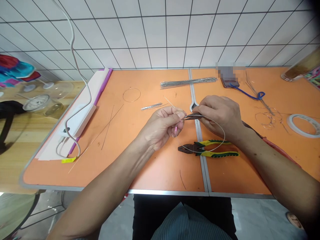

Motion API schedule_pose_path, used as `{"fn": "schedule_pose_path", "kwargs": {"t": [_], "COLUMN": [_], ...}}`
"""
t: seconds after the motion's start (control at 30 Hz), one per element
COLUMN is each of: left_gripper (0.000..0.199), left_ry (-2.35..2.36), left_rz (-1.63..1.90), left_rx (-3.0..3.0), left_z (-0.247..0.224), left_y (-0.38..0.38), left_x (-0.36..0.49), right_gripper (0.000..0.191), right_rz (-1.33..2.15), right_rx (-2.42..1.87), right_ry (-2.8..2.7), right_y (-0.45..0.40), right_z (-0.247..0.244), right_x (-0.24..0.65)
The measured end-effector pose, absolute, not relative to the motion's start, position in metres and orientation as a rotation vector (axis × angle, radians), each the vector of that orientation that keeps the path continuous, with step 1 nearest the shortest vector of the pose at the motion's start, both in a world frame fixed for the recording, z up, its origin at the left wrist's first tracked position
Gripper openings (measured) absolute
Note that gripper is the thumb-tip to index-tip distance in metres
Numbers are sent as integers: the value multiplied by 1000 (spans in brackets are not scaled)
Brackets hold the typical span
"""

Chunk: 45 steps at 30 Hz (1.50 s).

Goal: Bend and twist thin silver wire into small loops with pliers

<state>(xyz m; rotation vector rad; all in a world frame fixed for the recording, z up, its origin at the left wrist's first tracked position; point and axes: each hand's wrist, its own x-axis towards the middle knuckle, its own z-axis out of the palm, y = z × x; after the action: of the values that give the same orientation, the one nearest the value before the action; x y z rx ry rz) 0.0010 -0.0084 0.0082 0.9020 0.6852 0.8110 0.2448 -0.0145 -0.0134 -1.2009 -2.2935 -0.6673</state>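
Observation:
My left hand (166, 125) pinches a thin wire (223, 128) near the middle of the orange table. The wire curves in a loop to the right, over the yellow-green pliers (220, 154). A small pink piece (176, 128) hangs under my left fingers. My right hand (220, 115) is closed on dark, slim-nosed pliers (193, 116), whose tip meets the wire at my left fingertips. Their handles are mostly hidden by my right hand. The yellow-green pliers lie on the table below my hands, across the metal seam.
Behind my hands lies a long bundle of wires (188, 82), with a short bundle (151, 106) nearer. A white power strip (85, 121) is at left. A phone (228, 78), blue cord (250, 95) and white tape roll (303, 125) are at right.

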Motion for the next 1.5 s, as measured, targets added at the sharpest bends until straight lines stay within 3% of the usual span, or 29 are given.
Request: {"fn": "schedule_pose_path", "kwargs": {"t": [0.2, 0.43, 0.6, 1.5], "left_gripper": [39, 44, 39, 29], "left_ry": [673, 680, 683, 720], "left_rz": [829, 814, 807, 889], "left_rx": [945, 925, 880, 813], "left_z": [8, 10, 12, 6], "left_y": [-9, -11, -12, -11], "left_x": [1, 3, 3, 3], "right_gripper": [31, 37, 39, 32], "right_rz": [-659, -420, -417, -709], "right_rx": [-1206, -1371, -1378, -1341], "right_ry": [-2303, -2355, -2344, -2278], "right_y": [-14, -16, -16, -15], "right_z": [-14, -6, -3, -12], "right_x": [246, 244, 244, 243]}}
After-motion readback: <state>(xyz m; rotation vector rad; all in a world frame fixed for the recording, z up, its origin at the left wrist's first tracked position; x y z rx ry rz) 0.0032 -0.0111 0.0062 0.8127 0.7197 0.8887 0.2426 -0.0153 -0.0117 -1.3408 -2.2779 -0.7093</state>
